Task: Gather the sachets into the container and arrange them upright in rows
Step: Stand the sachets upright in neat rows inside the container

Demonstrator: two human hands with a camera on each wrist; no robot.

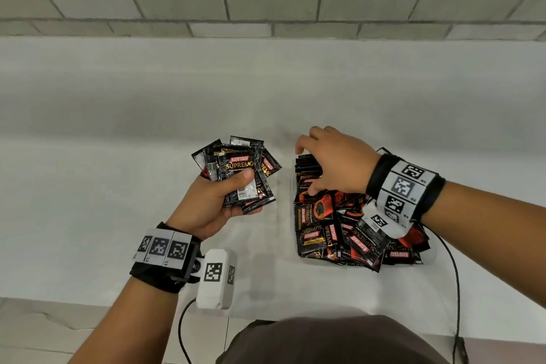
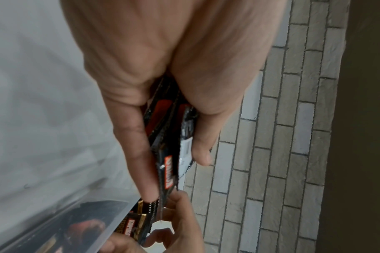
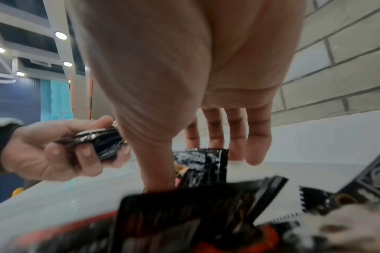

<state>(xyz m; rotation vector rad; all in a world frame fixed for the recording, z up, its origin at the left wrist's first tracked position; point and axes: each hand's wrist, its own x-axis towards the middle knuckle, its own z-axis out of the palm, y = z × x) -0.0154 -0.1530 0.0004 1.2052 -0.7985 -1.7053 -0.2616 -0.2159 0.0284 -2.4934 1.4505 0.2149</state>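
I read the left hand as raised above the white table, left of the container. Its thumb presses across the front of a fanned bundle of sachets and its fingers curl behind it; the grip is firm. The bundle's long axes run roughly from the palm toward the far wall, spread like a fan, with the printed fronts facing the head camera. In the left wrist view the same bundle appears edge-on between thumb and fingers.

I read the right hand as lowered over the far end of the container. Its fingers are extended and spread beyond a group of upright sachets, and its thumb reaches down on their near side. I cannot tell whether the hand actually grips them; the fingers look loose rather than clamped. These upright sachets stand on edge at the container's far end, serrated top edges up, faces toward the operator.

The remaining loose sachets lie flat in the container's near part, overlapping, with long axes pointing in mixed directions. Several overhang the near right rim.

Both wrists carry marker bands. A white module hangs beside the left wrist, with a black cable below it
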